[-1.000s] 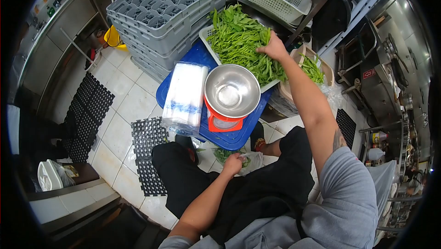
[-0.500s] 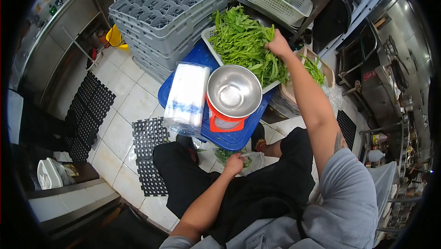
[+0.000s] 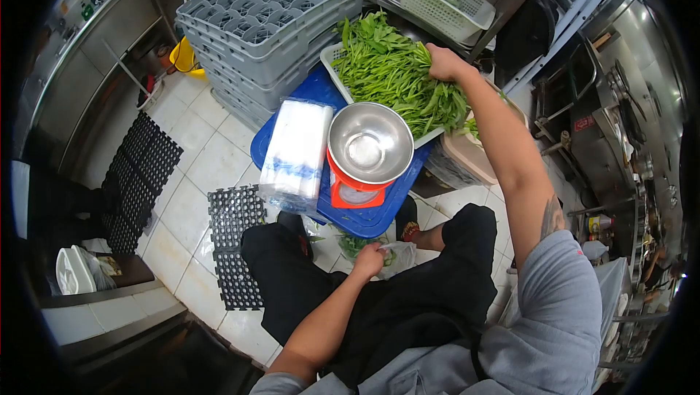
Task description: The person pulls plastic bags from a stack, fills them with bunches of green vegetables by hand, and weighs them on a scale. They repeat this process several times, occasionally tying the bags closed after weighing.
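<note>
My right hand (image 3: pixel 448 63) is closed around stems at the far right side of a heap of leafy greens (image 3: pixel 386 74). That heap fills a white plastic basket (image 3: pixel 332 67) on a blue lid-like surface (image 3: pixel 364 221). Low between my knees, my left hand (image 3: pixel 370 260) grips a clear plastic bag (image 3: pixel 401 256) with some greens inside. A steel bowl (image 3: pixel 370 143) sits on an orange kitchen scale (image 3: pixel 357 194) in front of me, with nothing in it. Left of the scale lies a pack of clear plastic bags (image 3: pixel 295 147).
Grey glass racks (image 3: pixel 270 16) are stacked at the back left. A beige container (image 3: pixel 474 154) with greens stands right of the basket, and a white basket (image 3: pixel 445 9) sits behind. Black rubber mats (image 3: pixel 237 249) lie on the tiled floor. Metal shelving lines the right.
My right hand has shifted slightly right and up, still at the greens. My left hand stays with the bag between my knees.
</note>
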Demonstrator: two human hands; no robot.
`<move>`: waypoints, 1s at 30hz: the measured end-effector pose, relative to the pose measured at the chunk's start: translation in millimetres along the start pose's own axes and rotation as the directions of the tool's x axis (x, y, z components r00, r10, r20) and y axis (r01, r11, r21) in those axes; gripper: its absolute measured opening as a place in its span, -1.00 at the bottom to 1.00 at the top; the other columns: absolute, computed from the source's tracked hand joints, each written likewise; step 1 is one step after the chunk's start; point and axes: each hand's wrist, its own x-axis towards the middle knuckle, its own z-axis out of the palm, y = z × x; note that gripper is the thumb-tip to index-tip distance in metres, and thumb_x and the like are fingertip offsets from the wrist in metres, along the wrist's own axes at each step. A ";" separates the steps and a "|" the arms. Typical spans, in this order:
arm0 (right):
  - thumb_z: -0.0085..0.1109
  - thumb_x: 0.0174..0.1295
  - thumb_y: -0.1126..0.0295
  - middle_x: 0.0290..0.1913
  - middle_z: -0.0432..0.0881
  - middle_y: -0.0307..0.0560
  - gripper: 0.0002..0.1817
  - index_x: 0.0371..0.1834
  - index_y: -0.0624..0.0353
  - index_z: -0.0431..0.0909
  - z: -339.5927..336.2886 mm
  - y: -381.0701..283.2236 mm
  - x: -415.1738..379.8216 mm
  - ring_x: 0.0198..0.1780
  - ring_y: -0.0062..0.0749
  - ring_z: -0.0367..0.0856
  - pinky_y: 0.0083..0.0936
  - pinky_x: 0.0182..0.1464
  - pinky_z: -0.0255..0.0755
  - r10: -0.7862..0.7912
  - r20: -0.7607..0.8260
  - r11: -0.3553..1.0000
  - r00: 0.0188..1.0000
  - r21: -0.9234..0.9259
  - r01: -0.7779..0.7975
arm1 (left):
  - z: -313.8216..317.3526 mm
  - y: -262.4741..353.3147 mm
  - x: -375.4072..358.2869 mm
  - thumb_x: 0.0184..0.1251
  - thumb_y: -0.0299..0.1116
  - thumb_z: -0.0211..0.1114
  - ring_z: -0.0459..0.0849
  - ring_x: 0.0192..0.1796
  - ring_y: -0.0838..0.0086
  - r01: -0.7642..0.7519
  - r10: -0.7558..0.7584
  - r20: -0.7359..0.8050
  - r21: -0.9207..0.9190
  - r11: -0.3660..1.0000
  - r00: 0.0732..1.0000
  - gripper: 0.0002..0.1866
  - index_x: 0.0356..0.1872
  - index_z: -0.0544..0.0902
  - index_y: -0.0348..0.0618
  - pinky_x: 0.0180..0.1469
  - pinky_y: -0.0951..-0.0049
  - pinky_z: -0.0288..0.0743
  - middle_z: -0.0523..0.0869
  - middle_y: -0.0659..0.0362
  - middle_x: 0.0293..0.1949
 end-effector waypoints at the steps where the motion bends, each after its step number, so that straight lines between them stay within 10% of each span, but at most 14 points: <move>1: 0.22 0.01 0.47 0.18 0.55 0.36 -0.37 0.25 0.33 0.37 -1.1 1.3 2.3 0.27 0.14 0.49 -0.17 0.24 0.41 -0.019 0.009 1.000 1.000 -0.016 0.019 | -0.5 0.5 -2.0 0.38 -0.19 0.16 0.60 0.17 -0.06 -0.013 0.013 -0.009 0.010 1.000 1.000 -0.60 0.07 0.64 -0.27 0.21 0.17 0.44 0.68 -0.21 0.04; 8: 0.11 0.03 0.47 0.12 0.60 0.33 -0.39 0.25 0.32 0.38 -39.2 14.1 14.8 0.17 0.09 0.58 -0.24 0.20 0.43 -0.066 -0.002 0.998 0.998 0.013 0.066 | 2.3 -7.1 5.4 0.39 -0.21 0.18 0.63 0.10 -0.01 0.007 -0.007 -0.011 -0.013 1.000 1.000 -0.59 0.08 0.63 -0.31 0.15 0.18 0.45 0.69 -0.20 0.00; 14: 0.19 -0.02 0.46 -0.27 0.67 0.01 -0.63 -0.10 0.37 0.59 -62.9 35.0 6.4 -0.26 -0.36 0.61 -0.39 -0.18 0.50 0.157 -0.090 0.732 0.984 0.680 -0.054 | 7.5 -13.0 13.2 0.39 -0.22 0.20 0.66 0.05 0.04 -0.007 0.007 -0.013 -0.040 0.999 1.000 -0.59 0.09 0.63 -0.35 0.10 0.20 0.46 0.70 -0.18 -0.03; 18: 0.18 0.02 0.43 -0.50 0.60 -0.14 -0.82 -0.44 0.38 0.61 -70.1 46.1 1.7 -0.48 -0.43 0.55 -0.42 -0.35 0.44 0.105 -0.218 0.625 0.970 0.774 0.107 | -0.6 0.9 4.8 0.39 -0.19 0.15 0.57 0.23 -0.05 0.011 -0.011 0.040 -0.014 1.000 0.999 -0.57 0.11 0.62 -0.31 0.27 0.18 0.40 0.65 -0.21 0.11; 30: 0.14 -0.03 0.53 -0.27 0.65 -0.06 -0.67 -0.13 0.38 0.57 -84.2 53.3 -64.1 -0.30 -0.34 0.67 -0.40 -0.21 0.54 0.166 -0.511 0.340 0.843 0.832 0.437 | -12.5 38.3 -22.5 0.43 0.02 0.15 0.65 -0.03 -0.11 -0.144 0.161 -0.051 0.240 0.960 0.986 -0.51 -0.31 0.68 -0.30 0.03 0.07 0.47 0.72 -0.19 -0.21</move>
